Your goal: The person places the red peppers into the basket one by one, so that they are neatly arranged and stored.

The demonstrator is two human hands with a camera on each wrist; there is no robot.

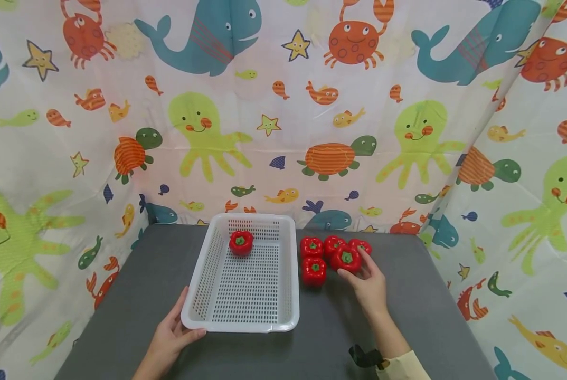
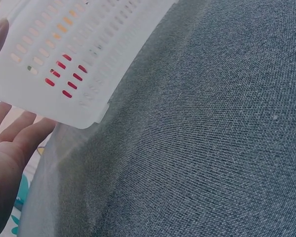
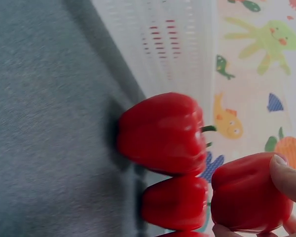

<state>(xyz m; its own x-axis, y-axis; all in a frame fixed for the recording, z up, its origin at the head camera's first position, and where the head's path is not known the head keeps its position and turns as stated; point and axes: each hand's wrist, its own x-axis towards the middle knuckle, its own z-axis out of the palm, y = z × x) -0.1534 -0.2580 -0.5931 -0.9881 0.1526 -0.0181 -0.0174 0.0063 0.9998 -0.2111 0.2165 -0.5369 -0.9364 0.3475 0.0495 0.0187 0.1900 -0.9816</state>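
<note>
A white perforated plastic basket [image 1: 250, 326] stands on the grey table, with one red bell pepper [image 1: 241, 243] inside near its back left corner. At the basket's front left corner my left hand [image 1: 170, 331] grips the rim, thumb at the front and fingers along the outer side. My right hand [image 1: 370, 285] pinches another red bell pepper [image 3: 249, 192] between thumb and fingers, its green stem facing up in the head view. This held pepper is raised off the table, over the group of red bell peppers [image 1: 314, 272] to the right of the basket.
Grey cloth [image 1: 331, 338] covers the table. A curtain [image 1: 283, 195] printed with sea animals hangs behind it and along both sides. The peppers on the table stand close together, the nearest ones right beside the basket's right wall.
</note>
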